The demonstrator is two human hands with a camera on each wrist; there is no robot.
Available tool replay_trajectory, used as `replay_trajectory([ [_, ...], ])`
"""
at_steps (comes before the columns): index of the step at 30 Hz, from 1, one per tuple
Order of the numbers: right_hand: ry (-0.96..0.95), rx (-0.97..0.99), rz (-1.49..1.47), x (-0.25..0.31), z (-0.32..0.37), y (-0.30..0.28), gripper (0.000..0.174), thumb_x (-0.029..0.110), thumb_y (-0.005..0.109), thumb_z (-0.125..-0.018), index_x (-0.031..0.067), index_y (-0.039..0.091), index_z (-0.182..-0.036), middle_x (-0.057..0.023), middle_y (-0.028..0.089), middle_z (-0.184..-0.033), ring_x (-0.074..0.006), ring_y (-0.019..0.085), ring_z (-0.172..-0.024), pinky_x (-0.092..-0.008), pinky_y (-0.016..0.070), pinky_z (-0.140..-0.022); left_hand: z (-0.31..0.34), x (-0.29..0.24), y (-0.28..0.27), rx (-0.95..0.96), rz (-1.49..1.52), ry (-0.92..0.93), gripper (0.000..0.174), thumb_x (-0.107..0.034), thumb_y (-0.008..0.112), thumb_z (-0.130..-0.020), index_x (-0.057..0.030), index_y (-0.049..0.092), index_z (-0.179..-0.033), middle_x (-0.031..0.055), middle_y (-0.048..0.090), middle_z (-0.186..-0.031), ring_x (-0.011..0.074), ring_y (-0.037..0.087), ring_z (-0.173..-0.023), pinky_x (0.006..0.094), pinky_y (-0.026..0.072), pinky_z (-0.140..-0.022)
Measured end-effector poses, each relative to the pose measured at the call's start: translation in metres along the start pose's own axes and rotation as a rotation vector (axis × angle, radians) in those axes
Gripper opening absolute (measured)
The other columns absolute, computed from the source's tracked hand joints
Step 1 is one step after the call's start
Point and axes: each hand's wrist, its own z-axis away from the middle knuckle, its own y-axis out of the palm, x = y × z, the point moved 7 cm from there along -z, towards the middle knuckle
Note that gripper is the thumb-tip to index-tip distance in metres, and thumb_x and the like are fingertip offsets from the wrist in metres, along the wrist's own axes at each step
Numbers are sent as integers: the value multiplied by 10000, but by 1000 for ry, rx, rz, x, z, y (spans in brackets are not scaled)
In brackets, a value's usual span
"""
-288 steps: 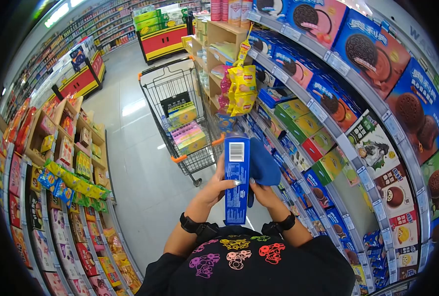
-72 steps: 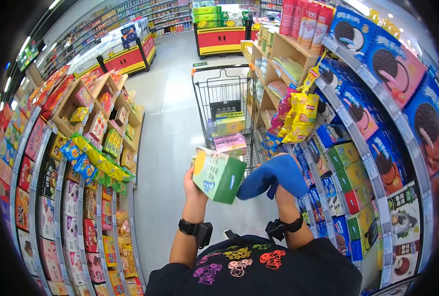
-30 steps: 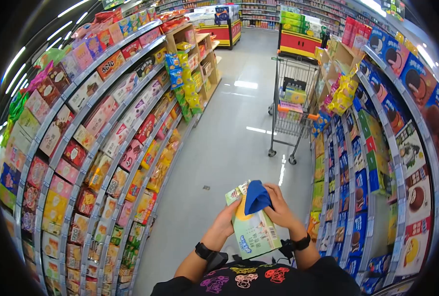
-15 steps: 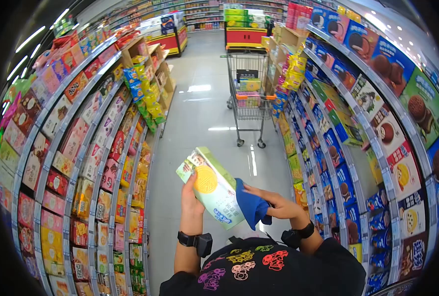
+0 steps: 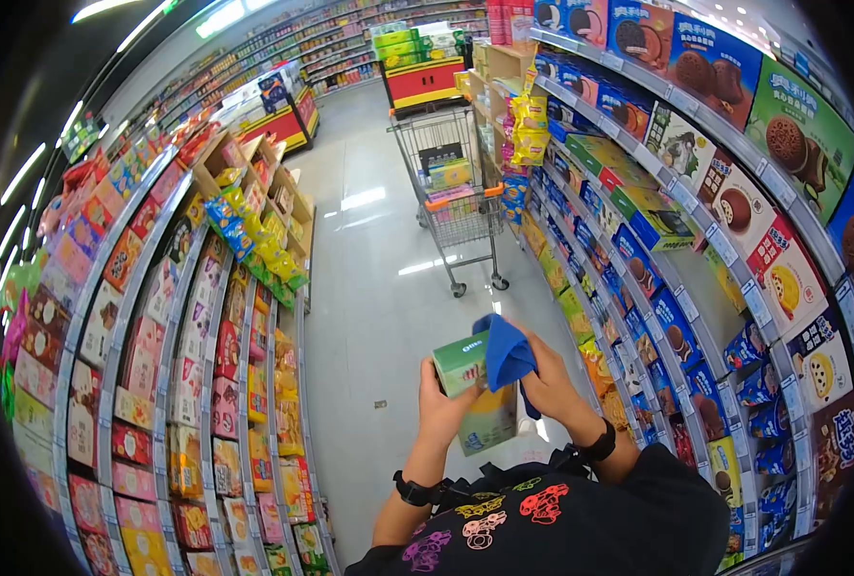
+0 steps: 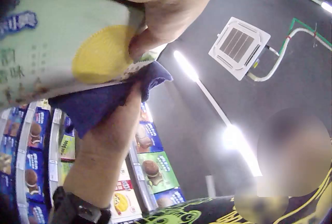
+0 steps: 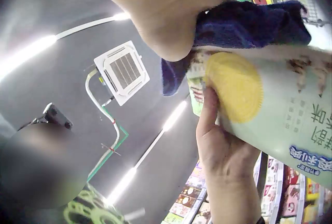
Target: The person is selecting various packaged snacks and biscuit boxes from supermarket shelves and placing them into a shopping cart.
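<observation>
My left hand point(image 5: 443, 408) grips a pale green biscuit box point(image 5: 460, 367) by its side, the dark green end tipped up toward the head camera. In the left wrist view the box's face point(image 6: 52, 42) shows a round yellow biscuit, with the left thumb at its edge. My right hand point(image 5: 554, 384) holds a blue cloth point(image 5: 510, 355) against the box's long edge near that end. From the right wrist, the cloth point(image 7: 249, 24) lies bunched along the box's side, under the right hand point(image 7: 171, 6); its fingertips are hidden there.
A shopping cart point(image 5: 451, 206) with several boxes stands ahead in the aisle. Biscuit shelves line both sides, with hanging snack packs point(image 5: 254, 240) at the left shelf end and yellow packs point(image 5: 530, 130) on the right. Open green cartons point(image 5: 652, 211) sit on the right shelf.
Earlier a blue box was in the hands; now it is the green one. In the last half second the box has turned end-up, and the cloth has shifted from its lower end to the upper end.
</observation>
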Motion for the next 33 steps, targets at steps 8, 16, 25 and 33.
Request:
replay_trajectory([
  [8, -143, -75, 532, -11, -24, -72, 490, 50, 523, -714, 23, 456, -1198, -208, 482, -1184, -347, 450, -1113, -412, 342, -963, -61, -15, 94, 58, -810, 514, 462, -44, 672, -569, -36, 482, -990, 135, 534, -882, 347, 495, -822, 403, 395, -717],
  [16, -275, -112, 624, -18, -73, -155, 513, 68, 542, -695, 11, 453, -1197, -179, 472, -1197, -330, 437, -1129, -426, 320, -978, -131, -3, 188, 220, -667, 632, 437, -66, 666, -592, -28, 504, -996, 137, 543, -905, 345, 512, -848, 398, 400, -742],
  [25, -344, -39, 521, -66, -104, -212, 551, 64, 536, -672, 44, 448, -1216, -168, 462, -1217, -328, 420, -1149, -428, 313, -980, -186, 17, 241, 285, -639, 492, 409, -130, 723, -615, -30, 499, -941, 144, 552, -852, 322, 551, -769, 346, 440, -684],
  [33, 55, -227, 51, -159, -97, -265, 478, 64, 504, -702, 65, 497, -1180, -165, 523, -1150, -282, 481, -1089, -378, 381, -920, -211, 53, 273, 489, -672, 226, 482, -92, 765, -557, -42, 446, -914, 71, 559, -838, 148, 558, -803, 276, 445, -716],
])
